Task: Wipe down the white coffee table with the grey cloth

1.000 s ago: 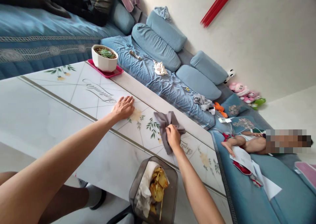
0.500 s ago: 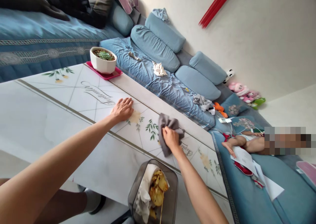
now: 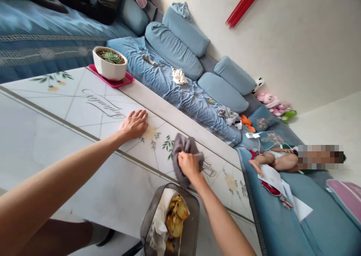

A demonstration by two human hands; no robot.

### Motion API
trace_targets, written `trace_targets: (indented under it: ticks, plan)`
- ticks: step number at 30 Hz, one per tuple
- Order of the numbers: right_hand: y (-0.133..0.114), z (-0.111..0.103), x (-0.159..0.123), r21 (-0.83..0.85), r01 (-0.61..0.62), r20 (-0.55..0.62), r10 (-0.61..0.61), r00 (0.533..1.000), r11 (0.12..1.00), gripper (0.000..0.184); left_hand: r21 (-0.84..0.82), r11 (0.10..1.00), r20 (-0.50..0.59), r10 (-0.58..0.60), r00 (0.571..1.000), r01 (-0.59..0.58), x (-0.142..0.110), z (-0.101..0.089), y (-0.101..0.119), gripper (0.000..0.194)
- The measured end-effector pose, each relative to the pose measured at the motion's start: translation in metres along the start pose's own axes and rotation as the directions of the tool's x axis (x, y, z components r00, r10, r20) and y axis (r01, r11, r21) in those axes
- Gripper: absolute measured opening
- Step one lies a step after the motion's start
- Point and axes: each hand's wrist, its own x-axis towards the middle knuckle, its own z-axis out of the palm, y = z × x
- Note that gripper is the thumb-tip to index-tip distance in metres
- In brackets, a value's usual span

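Observation:
My right hand (image 3: 188, 165) is closed on a crumpled grey cloth (image 3: 182, 147), which lies against the white patterned table (image 3: 70, 131). The cloth spreads out beyond my fist on several sides. Farther left, my left hand (image 3: 134, 124) rests flat on the tabletop with its fingers stretched out and nothing in it. A yellow printed flower is beside its fingertips. Just below the cloth, at the table's near edge, stands a translucent grey bin (image 3: 194, 214) with crumpled white paper (image 3: 159, 226) and browned peelings (image 3: 177, 218) inside.
A white pot (image 3: 109, 66) with a succulent stands on a pink tray (image 3: 93, 69) at the table's far left. Blue sofas (image 3: 166, 79) run along the far and right sides. On the right, a person (image 3: 282, 162) lies near loose papers (image 3: 300, 207).
My right hand and the cloth have shifted slightly toward the near side of the table. My left hand stays flat in the same spot. The whole view has moved a little.

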Motion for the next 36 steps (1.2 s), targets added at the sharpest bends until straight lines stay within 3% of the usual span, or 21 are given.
trace_targets:
  ticks: [2,6,8,10,14,16,18,21,23,25,29,31,33,36]
  plan:
    - [0.0,0.001,-0.004,0.003,0.03,0.017,-0.03,0.999,1.0,0.039,-0.014,1.0,0.008,0.002,1.0,-0.002,-0.001,0.001,-0.002,0.067]
    - [0.058,-0.015,0.011,-0.078,-0.149,0.044,0.153,0.987,0.986,0.045,-0.016,1.0,-0.006,0.003,1.0,-0.003,0.0,0.004,-0.003,0.067]
    - [0.072,-0.024,0.023,-0.114,-0.204,0.042,0.21,0.977,0.972,0.05,-0.013,1.0,-0.035,0.007,0.999,-0.008,0.001,0.007,-0.002,0.064]
    - [0.058,-0.024,0.024,-0.119,-0.17,0.044,0.176,0.983,0.978,0.048,-0.004,1.0,-0.058,0.017,0.998,-0.017,0.002,0.008,0.0,0.063]
    - [-0.001,-0.005,0.001,-0.066,0.016,0.039,-0.013,0.999,0.998,0.043,0.005,1.0,-0.036,0.006,0.999,-0.006,0.0,0.008,-0.001,0.065]
    - [-0.003,0.0,-0.007,-0.046,0.059,0.04,-0.058,0.998,0.997,0.04,0.003,1.0,-0.005,-0.001,1.0,0.001,-0.001,0.007,-0.004,0.067]
    - [0.022,-0.001,-0.007,-0.056,0.025,0.055,-0.022,0.998,0.998,0.037,0.011,1.0,0.021,0.002,1.0,-0.002,-0.001,0.005,-0.005,0.069]
    - [0.078,-0.01,0.001,-0.132,-0.122,0.071,0.132,0.989,0.984,0.043,0.027,1.0,0.018,0.005,1.0,-0.005,-0.001,0.005,-0.004,0.07]
    - [0.092,-0.016,0.006,-0.185,-0.186,0.069,0.202,0.977,0.965,0.047,0.027,1.0,-0.003,0.0,1.0,0.0,0.0,0.005,-0.001,0.069]
    - [0.074,-0.016,0.008,-0.201,-0.17,0.07,0.187,0.98,0.965,0.047,0.016,1.0,-0.017,-0.004,1.0,0.005,0.001,0.005,0.001,0.067]
    - [0.004,-0.002,-0.002,-0.124,0.009,0.041,-0.004,0.999,0.992,0.044,-0.011,1.0,-0.018,0.003,1.0,-0.003,0.0,0.007,-0.001,0.068]
    - [-0.003,-0.001,-0.005,-0.081,0.062,0.024,-0.06,0.998,0.995,0.041,-0.014,1.0,-0.015,0.006,1.0,-0.006,-0.001,0.008,-0.005,0.07]
    - [0.021,-0.005,-0.007,-0.072,0.034,0.031,-0.031,0.999,0.997,0.036,-0.009,1.0,-0.005,0.003,1.0,-0.003,-0.001,0.009,-0.008,0.071]
    - [0.069,-0.013,-0.005,-0.116,-0.105,0.041,0.11,0.993,0.988,0.036,0.014,1.0,-0.002,0.006,1.0,-0.006,-0.001,0.008,-0.007,0.071]
